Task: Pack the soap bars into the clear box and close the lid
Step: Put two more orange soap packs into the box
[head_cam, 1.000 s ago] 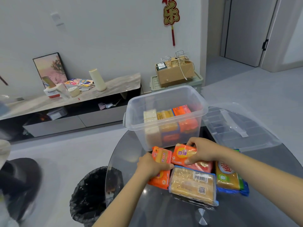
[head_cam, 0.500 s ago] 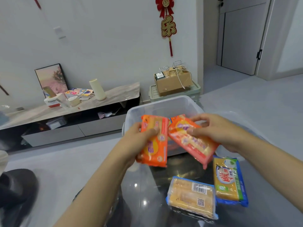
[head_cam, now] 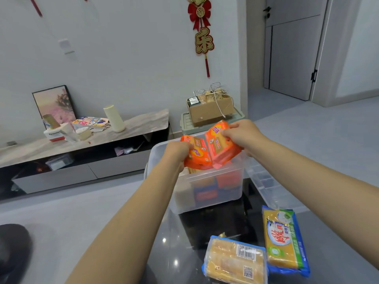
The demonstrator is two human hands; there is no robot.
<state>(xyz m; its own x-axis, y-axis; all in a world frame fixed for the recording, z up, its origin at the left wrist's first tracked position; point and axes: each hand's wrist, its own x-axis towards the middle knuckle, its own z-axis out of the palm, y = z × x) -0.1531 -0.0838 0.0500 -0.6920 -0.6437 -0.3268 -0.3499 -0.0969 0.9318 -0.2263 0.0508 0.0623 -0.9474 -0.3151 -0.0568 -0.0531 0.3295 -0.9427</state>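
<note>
My left hand (head_cam: 178,151) grips an orange soap pack (head_cam: 198,155), and my right hand (head_cam: 243,134) grips a second orange-pink soap pack (head_cam: 220,147). Both packs hang side by side just above the open top of the clear box (head_cam: 207,198), which stands on the dark glass table (head_cam: 184,253) and holds several soap bars. The clear lid (head_cam: 270,187) lies on the table right of the box. Two more packs rest near the table's front: a yellow pack with a barcode (head_cam: 233,261) and a yellow pack with blue edges (head_cam: 284,241).
A low TV bench (head_cam: 86,144) with a cup, cards and a framed picture runs along the back wall. A cardboard box (head_cam: 209,110) sits on a green bin behind the clear box. A dark object (head_cam: 12,249) lies on the floor at left.
Both hands picked up the two orange packs from the table, raised them and carried them forward to just over the box opening. The camera tilted upward.
</note>
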